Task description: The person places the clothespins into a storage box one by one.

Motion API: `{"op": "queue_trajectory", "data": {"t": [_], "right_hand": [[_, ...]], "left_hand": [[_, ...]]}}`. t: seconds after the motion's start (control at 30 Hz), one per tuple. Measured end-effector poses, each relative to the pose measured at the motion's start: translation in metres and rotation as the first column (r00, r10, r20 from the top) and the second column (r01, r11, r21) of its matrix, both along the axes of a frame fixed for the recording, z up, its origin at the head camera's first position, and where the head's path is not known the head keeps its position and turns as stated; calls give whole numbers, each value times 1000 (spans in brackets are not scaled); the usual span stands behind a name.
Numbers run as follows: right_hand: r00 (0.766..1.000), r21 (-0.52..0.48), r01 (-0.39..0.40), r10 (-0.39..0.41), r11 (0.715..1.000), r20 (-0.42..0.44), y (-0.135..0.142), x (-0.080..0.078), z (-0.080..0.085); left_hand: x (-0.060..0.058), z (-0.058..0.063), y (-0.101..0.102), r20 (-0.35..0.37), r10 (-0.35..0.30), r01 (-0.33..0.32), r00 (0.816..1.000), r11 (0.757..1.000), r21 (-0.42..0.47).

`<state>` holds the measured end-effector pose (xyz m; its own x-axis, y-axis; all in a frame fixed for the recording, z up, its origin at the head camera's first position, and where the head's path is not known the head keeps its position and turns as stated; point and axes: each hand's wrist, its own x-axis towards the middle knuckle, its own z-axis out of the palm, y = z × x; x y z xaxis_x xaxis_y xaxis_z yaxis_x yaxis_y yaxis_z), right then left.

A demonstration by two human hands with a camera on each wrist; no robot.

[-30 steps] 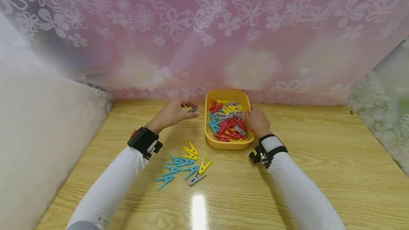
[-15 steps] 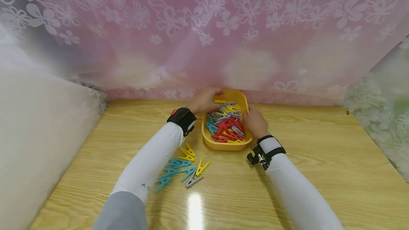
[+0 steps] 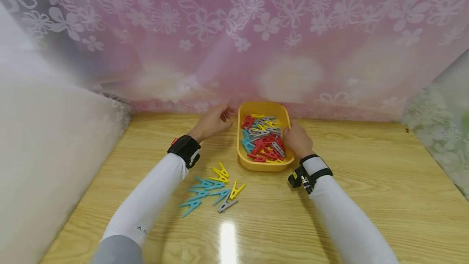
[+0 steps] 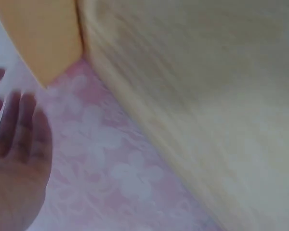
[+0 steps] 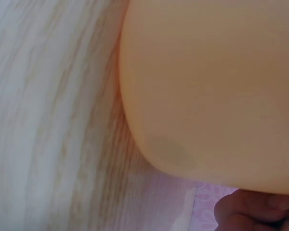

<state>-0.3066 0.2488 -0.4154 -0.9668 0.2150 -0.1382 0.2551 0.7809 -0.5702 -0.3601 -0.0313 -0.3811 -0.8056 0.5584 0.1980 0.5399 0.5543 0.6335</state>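
Observation:
An orange-yellow plastic basket point(image 3: 265, 167) stands at the back middle of the table, holding a jumble of red, blue, yellow and grey clothespins point(image 3: 264, 139). My right hand point(image 3: 298, 139) grips its right rim; the right wrist view shows the basket's outer wall point(image 5: 207, 96) with curled fingers point(image 5: 255, 207) at the edge. Just left of the basket, my left hand point(image 3: 212, 123) hovers with nothing in it, its fingers loosely bent. In the left wrist view, those fingers point(image 4: 21, 125) are spread near the basket's side point(image 4: 48, 38).
Several blue clothespins point(image 3: 199, 194), yellow clothespins point(image 3: 220, 173) and a grey clothespin point(image 3: 227, 205) lie on the wooden table point(image 3: 366, 182) in front of the left hand. A pink flowered curtain point(image 3: 234, 52) hangs along the table's back edge.
My left hand moved right over the basket with a grey clothespin, let it go there, and has drawn back left without it. My right hand has stayed on the rim.

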Motion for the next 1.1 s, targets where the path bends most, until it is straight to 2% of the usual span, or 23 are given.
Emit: {"op": "queue_trajectory", "data": {"t": [0.17,0.3,0.43,0.6,0.87,1.1], "right_hand": [[1000,18,-8,8,1000,-10,1,-1,0],[1000,36,-15,16,999,-19,2,0,0],[1000,20,-17,17,1000,-10,0,1,1],[1000,-2,-16,16,1000,0,-2,1,2],[1000,-2,-18,18,1000,-6,0,0,-1],[1000,-6,-9,9,1000,-7,-2,1,0]], "left_hand": [[21,-11,-29,119,-77,90,990,990,-106],[37,-22,-45,233,-143,181,962,972,-151],[52,-30,-57,270,-215,268,938,947,-176],[64,-34,-62,280,-228,291,932,934,-207],[66,-39,-59,219,-278,327,935,915,-235],[65,-39,-60,175,-274,313,946,914,-258]]}}
